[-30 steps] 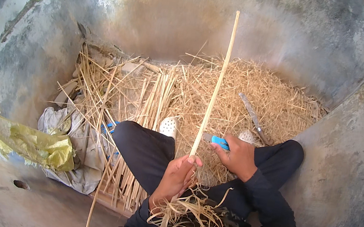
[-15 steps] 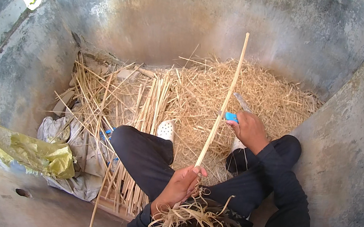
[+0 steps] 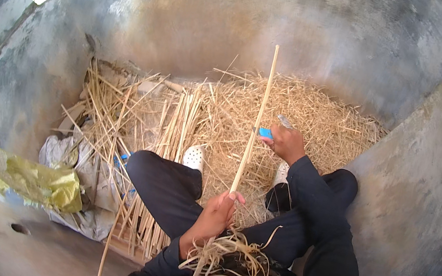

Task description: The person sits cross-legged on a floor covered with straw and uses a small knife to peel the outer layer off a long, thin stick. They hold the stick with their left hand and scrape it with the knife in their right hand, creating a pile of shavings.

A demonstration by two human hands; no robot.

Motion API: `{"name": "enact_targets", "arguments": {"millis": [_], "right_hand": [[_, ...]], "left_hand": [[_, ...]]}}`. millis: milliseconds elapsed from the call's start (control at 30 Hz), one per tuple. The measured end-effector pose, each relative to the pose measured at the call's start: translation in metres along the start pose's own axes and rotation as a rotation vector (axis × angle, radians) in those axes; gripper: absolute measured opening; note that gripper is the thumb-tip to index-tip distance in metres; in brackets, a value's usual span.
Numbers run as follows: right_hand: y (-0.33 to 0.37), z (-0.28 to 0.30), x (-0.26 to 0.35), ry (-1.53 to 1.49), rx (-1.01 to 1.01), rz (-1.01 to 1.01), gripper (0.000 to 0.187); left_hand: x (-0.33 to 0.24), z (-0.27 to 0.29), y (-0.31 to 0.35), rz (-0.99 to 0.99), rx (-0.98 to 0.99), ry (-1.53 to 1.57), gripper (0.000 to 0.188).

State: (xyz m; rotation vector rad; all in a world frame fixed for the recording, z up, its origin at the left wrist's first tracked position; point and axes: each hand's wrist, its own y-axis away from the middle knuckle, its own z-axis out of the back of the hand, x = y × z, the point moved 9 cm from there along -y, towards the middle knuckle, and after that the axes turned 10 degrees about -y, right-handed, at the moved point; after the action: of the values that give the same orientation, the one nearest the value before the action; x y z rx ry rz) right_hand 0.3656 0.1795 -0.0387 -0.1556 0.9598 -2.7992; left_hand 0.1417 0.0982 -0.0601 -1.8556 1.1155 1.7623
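We sit on the ground with our knees drawn up, facing a heap of straw [image 3: 295,115] piled against the far concrete wall [image 3: 241,18]. Our left hand [image 3: 213,218] is closed around the near end of a long pale stalk [image 3: 256,120], fingers wrapped tight and the thumb pressed up against it, so the stalk stands almost upright and leans slightly away from us toward the far wall. Holding it at the bottom leaves the whole length free in front of us, within reach of the other hand.

Our right hand [image 3: 287,143] is farther out, just right of the stalk at mid-height, clenched on a small tool with a blue handle [image 3: 265,133]. A grey tip shows beyond the knuckles; it looks like a blade, though the view is too small to be sure. The tool sits just beside the stalk, and we cannot tell whether it touches.

A tangle of thin curled strips [image 3: 225,253] lies in our lap just under the left hand, where anything pared from the stalk would fall. To the left, a bundle of straight stalks [image 3: 164,146] lies side by side on the ground, running near to far under our left knee. Two white shoes [image 3: 194,157] poke out near the heap. Farther left lie a crumpled yellow sack [image 3: 43,184] and a grey cloth [image 3: 63,155].
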Motion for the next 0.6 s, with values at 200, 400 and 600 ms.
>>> {"name": "enact_targets", "arguments": {"millis": [200,400,600], "right_hand": [[0.004,-0.033,-0.009,-0.017,0.094,-0.04,0.054],[0.031,-0.037,0.026,-0.844,-0.015,-0.524,0.061],[0.042,-0.033,0.026,-1.18,0.042,-0.638,0.057]], "left_hand": [[0.025,0.01,-0.017,0.0,-0.064,0.065,0.031],[0.018,0.014,-0.003,0.034,0.004,0.072,0.034],[0.009,0.018,0.003,0.151,0.036,0.111,0.033]]}}
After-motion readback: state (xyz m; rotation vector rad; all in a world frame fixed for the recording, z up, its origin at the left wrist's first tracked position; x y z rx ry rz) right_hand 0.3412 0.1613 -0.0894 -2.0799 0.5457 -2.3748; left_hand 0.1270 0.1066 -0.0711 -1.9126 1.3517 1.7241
